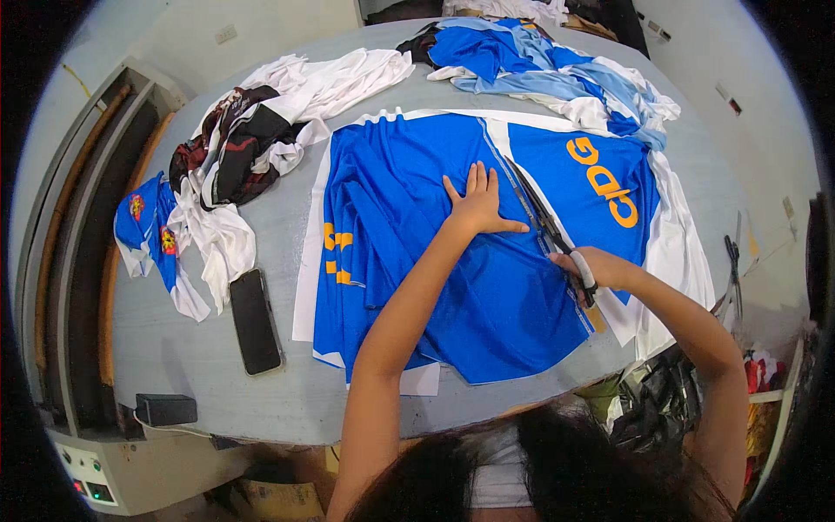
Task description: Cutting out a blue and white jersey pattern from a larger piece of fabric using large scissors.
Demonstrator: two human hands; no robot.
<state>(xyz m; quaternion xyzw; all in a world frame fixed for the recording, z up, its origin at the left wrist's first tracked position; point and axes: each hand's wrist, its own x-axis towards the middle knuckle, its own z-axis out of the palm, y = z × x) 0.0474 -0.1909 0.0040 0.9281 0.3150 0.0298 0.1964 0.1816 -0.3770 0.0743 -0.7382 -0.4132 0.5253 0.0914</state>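
Observation:
A large blue printed fabric (409, 261) with orange lettering and white edges lies spread on the grey table (191, 348). My left hand (477, 202) lies flat on the blue fabric with fingers spread, pressing it down. My right hand (591, 268) grips a pair of long dark scissors (544, 217), whose blades lie along a white stripe in the fabric just right of my left hand.
A black phone (255, 320) lies left of the fabric. Heaps of white, dark and blue garments (252, 139) sit at the back left, and a blue-and-white pile (557, 70) at the back right. More scissors (733, 261) lie at the far right edge.

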